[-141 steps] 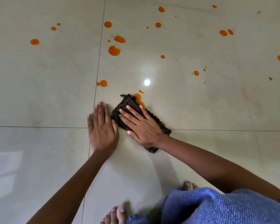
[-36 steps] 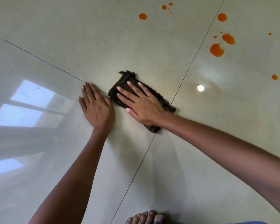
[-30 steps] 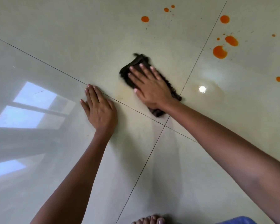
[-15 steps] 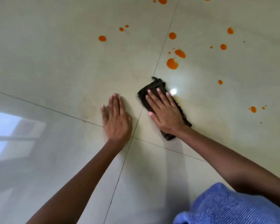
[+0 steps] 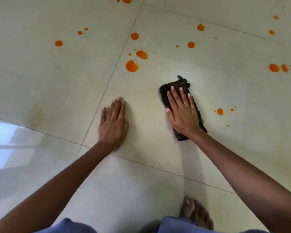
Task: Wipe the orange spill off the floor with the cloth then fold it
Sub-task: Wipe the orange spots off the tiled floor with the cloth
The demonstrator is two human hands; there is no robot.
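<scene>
1. At nine o'clock from your left hand point(image 5: 113, 123), the glossy cream tiled floor point(image 5: 40, 81) shows a pale window reflection point(image 5: 2, 142).
2. Your left hand lies flat on bare tile, fingers straight and close together. It holds nothing and looks like a prop for your weight.
3. At twelve o'clock from that hand sits the largest round orange blot point(image 5: 131, 66), with an oval orange blot point(image 5: 141, 54) just beyond it. A smaller orange drop point(image 5: 58, 43) lies out at eleven o'clock.
4. The dark brown frayed cloth point(image 5: 175, 84), bunched into a thick pad, lies on the floor at three o'clock from your left hand, apart from it. Your right hand point(image 5: 183, 113) presses it down flat with straight, slightly spread fingers, not curled round it. A frayed corner pokes out at twelve o'clock past your fingertips, and the other end shows under your wrist.
5. At three o'clock from the cloth is a lone orange drop point(image 5: 220, 111) with a few specks beside it. A pair of orange drops point(image 5: 274, 67) sits out at two o'clock.
6. You are mid-wipe, I judge, and far from done: many drops remain, and folding has not begun.
7. The big blot at ten o'clock from the cloth is the likely next target. Push with an even, flat palm so the pad does not unroll. Expect thin liquid to smear, so a second pass may be needed.
</scene>
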